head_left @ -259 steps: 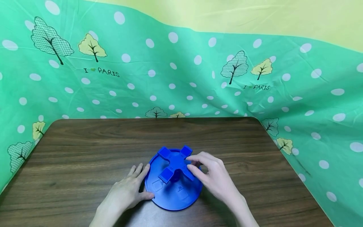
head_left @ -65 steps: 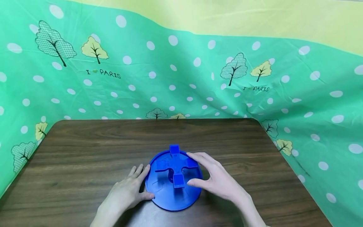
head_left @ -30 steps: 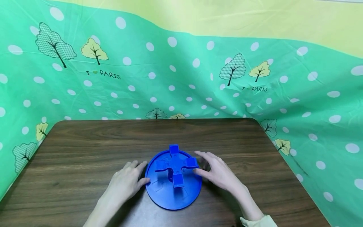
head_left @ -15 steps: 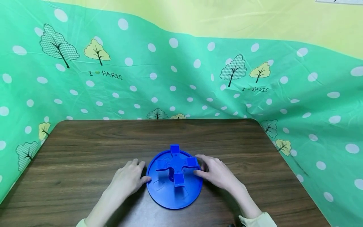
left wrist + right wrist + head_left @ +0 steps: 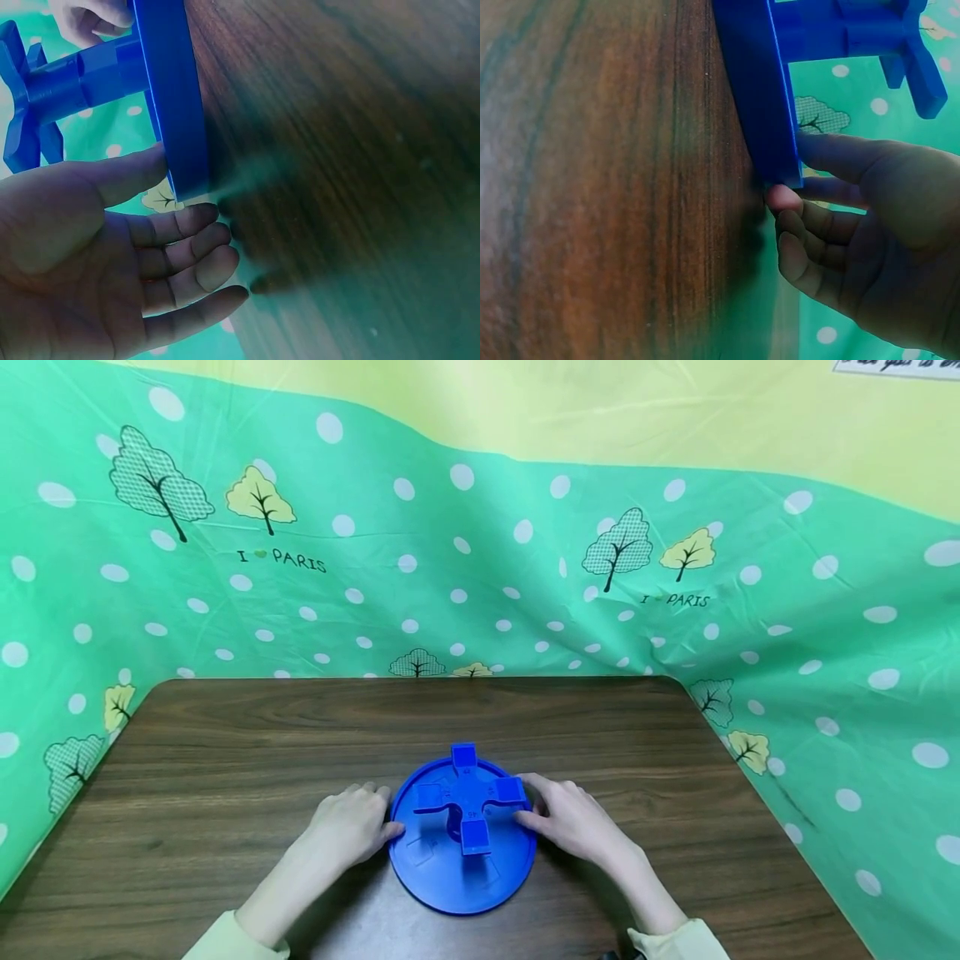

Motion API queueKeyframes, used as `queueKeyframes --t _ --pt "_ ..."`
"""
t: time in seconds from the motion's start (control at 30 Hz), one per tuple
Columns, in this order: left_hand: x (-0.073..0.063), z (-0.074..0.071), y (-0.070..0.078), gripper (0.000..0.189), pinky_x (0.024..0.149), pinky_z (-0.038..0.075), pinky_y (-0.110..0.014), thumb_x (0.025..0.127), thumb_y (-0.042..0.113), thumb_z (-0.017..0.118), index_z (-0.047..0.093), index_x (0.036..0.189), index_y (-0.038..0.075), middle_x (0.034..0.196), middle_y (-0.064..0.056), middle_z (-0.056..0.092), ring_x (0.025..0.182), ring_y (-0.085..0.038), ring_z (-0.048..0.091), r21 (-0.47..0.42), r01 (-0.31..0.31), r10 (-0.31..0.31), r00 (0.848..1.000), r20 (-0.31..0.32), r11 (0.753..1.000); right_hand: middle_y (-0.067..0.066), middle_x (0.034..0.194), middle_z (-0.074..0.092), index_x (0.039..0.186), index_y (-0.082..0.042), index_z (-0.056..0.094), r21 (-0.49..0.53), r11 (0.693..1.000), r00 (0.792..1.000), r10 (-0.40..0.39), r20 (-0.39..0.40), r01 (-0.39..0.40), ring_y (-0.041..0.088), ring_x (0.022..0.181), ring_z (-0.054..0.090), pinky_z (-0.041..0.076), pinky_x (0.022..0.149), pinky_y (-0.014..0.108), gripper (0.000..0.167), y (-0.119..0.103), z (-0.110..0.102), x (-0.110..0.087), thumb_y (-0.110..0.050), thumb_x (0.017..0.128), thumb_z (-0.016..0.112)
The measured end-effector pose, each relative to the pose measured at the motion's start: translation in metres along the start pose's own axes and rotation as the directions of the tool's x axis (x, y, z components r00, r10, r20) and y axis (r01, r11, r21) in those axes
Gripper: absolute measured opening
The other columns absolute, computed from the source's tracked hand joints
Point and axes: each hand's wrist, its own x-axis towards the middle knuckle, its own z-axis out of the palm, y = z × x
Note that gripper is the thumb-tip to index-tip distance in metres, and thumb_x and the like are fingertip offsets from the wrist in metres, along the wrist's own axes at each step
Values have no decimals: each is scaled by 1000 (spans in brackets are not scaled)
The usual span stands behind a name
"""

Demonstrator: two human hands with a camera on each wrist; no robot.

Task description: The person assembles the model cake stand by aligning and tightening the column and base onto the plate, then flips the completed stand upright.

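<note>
A blue plastic round stand (image 5: 450, 889) sits flat on the table in the head view. Its short post carries a cross-shaped top (image 5: 469, 793) with small marks on its arms. My left hand (image 5: 348, 828) holds the disc's left rim, thumb over the edge; the left wrist view shows the fingertips of this hand (image 5: 97, 259) low beside the disc. On the right rim, my right hand (image 5: 576, 820) has its thumb on top. The right wrist view shows its fingers curled by the lower edge of the stand (image 5: 756, 90). Parts of the fingers are hidden behind the disc.
The dark wood-grain table (image 5: 300, 727) spreads around the stand. A green cloth (image 5: 420, 518) with white dots and printed trees hangs behind and beside it. A sheet with writing (image 5: 900, 368) shows at the top right.
Earlier, my right hand turned the cross-shaped top, then left it for the right rim. My left hand shifted upward along the left rim. Both hands have drawn in against the stand's edges.
</note>
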Motion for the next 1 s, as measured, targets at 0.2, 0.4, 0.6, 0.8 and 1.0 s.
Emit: queueKeyframes --t 0.2,0.4,0.6,0.8,1.0 --pt "3 0 3 31 71 58 -54 88 31 79 68 93 3 90 -15 72 88 -35 71 9 11 -11 1000 11 1000 -9 64 55 131 -14 66 -2 1000 1000 9 12 -9 4 53 47 36 47 22 38 -1 2 1 -25 95 73" --pt "5 1 5 26 74 58 -56 91 26 74 69 98 2 91 -17 74 90 -37 72 7 17 -18 999 39 1000 -8 62 56 131 -12 66 10 999 999 35 34 -35 5 49 48 36 45 22 36 -1 3 2 -20 97 70" --pt "7 1 5 22 73 58 -55 90 22 72 68 95 1 88 -18 73 86 -38 72 15 0 -1 999 39 1000 -8 65 59 132 -10 65 37 999 999 30 40 -31 6 50 51 39 45 22 37 0 4 5 -16 96 69" --pt "9 2 4 16 69 57 -54 85 16 69 65 89 1 82 -17 71 82 -37 71 8 -14 14 999 32 1000 -9 63 58 129 -11 67 48 999 999 14 34 -16 6 49 50 39 45 22 36 1 4 7 -14 94 68" --pt "11 3 4 19 68 57 -54 82 18 72 65 89 2 82 -17 72 81 -37 71 16 -25 25 999 24 1000 -8 62 57 121 -12 69 53 999 1000 -4 25 2 6 48 50 39 44 22 29 3 5 8 -13 92 69"
